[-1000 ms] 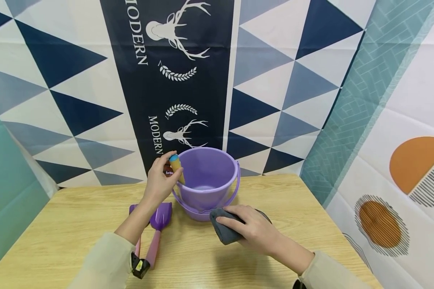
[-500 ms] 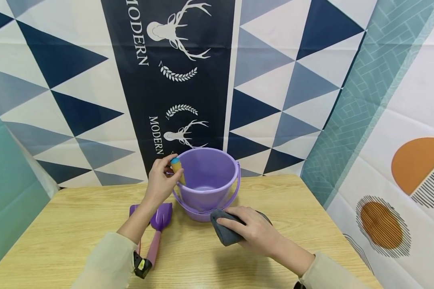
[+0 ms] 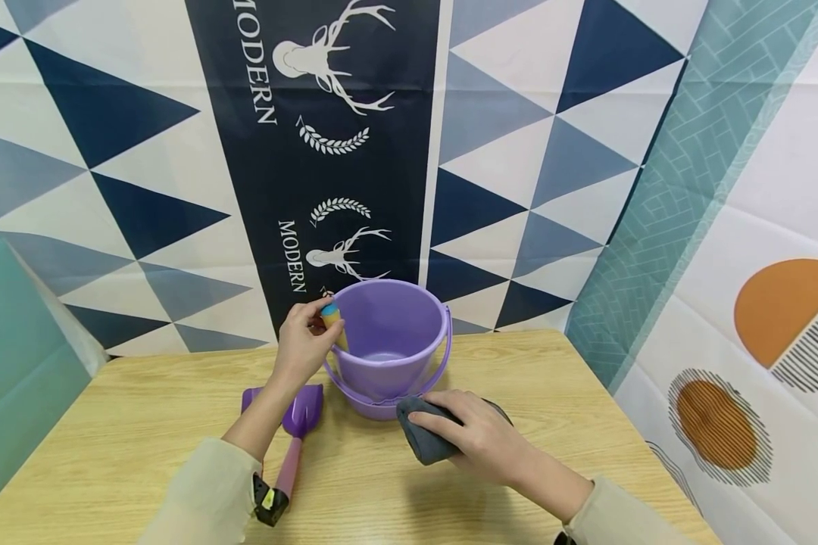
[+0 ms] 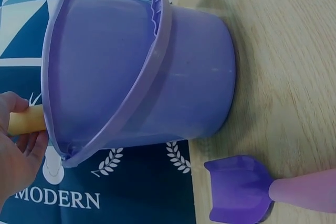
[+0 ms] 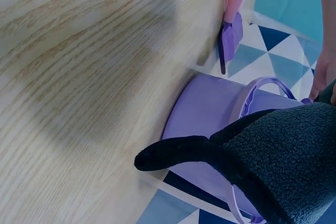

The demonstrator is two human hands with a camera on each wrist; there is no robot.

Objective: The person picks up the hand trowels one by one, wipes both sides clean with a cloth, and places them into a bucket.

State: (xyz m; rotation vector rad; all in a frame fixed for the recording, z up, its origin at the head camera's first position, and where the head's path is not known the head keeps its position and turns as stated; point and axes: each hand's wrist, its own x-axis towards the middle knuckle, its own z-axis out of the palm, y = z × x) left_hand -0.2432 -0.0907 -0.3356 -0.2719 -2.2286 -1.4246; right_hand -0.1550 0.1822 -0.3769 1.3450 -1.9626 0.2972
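A purple bucket [image 3: 395,372] stands upright on the table, its handle hanging down at the front. At the bucket's left rim my left hand [image 3: 302,344] pinches a yellow cylinder [image 3: 332,318] with a blue end between thumb and fingers. The cylinder's lower part reaches inside the bucket; in the left wrist view the yellow cylinder [image 4: 27,120] passes behind the rim. My right hand [image 3: 480,435] grips a folded dark grey cloth [image 3: 426,443] just in front of the bucket. In the right wrist view the fuzzy cloth [image 5: 294,150] overlaps the bucket, and one edge hangs loose.
Left of the bucket lies a purple shovel [image 3: 303,412] with a pink handle. Another purple tool [image 3: 250,396] lies beside it, mostly hidden under my left forearm. The wooden table [image 3: 545,378] ends at a patterned wall [image 3: 491,189] behind the bucket.
My left hand has sunk slightly with the yellow cylinder, so its blue end sits lower, closer to the bucket's rim. The right hand and cloth have hardly moved.
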